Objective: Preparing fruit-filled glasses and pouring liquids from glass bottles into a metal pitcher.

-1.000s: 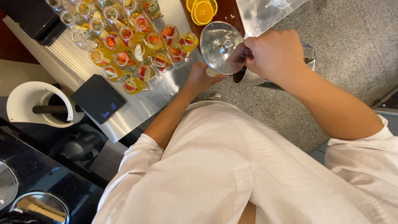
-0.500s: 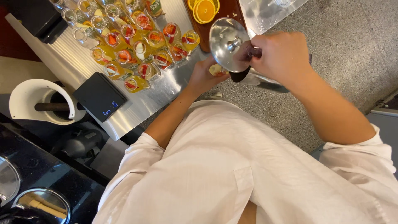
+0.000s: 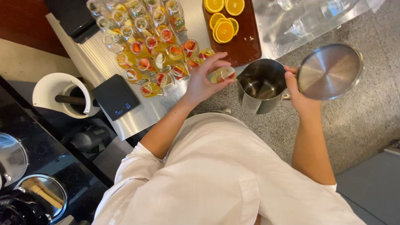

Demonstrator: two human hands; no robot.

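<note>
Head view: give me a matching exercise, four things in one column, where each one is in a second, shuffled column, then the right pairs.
Things:
1. small glass
2. steel pitcher
3. orange slices
4. digital scale

Places:
A. on the brown board
B. in the left hand's fingertips
C. on the metal counter, beside the white mortar
D. held by the right hand, next to a round steel lid

Pairs: 1-B, 2-D, 3-A, 4-C
</note>
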